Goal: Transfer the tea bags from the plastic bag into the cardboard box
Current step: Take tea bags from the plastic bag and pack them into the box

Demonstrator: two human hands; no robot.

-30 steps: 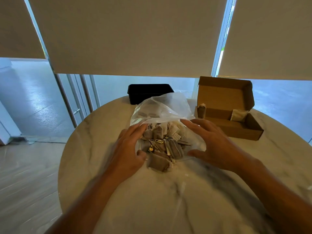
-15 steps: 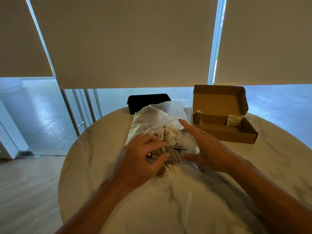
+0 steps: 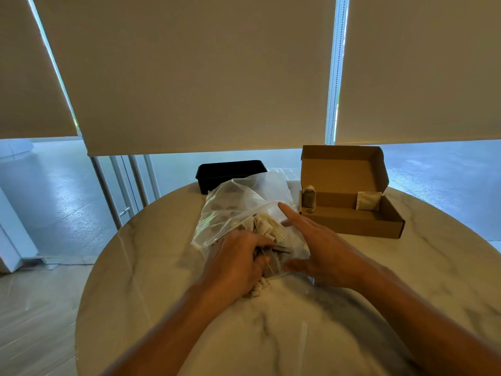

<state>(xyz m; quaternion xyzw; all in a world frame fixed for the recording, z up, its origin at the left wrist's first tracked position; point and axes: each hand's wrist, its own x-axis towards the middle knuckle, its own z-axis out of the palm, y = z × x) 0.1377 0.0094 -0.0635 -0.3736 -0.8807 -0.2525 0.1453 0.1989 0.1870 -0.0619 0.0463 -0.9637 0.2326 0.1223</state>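
Bunching under curled left hand (image 3: pixel 234 263) fingers (image 3: pixel 257 241), tea bags (image 3: pixel 264 227) are gripped inside the plastic bag (image 3: pixel 238 204); right hand (image 3: pixel 322 253) fingers are held straight against the bag.

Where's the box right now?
In the head view the box sits open on the table's far right, just right of the bag and beyond the right hand, with two tea bags standing inside.

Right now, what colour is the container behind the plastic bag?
Black: the container shows plainly in the head view.
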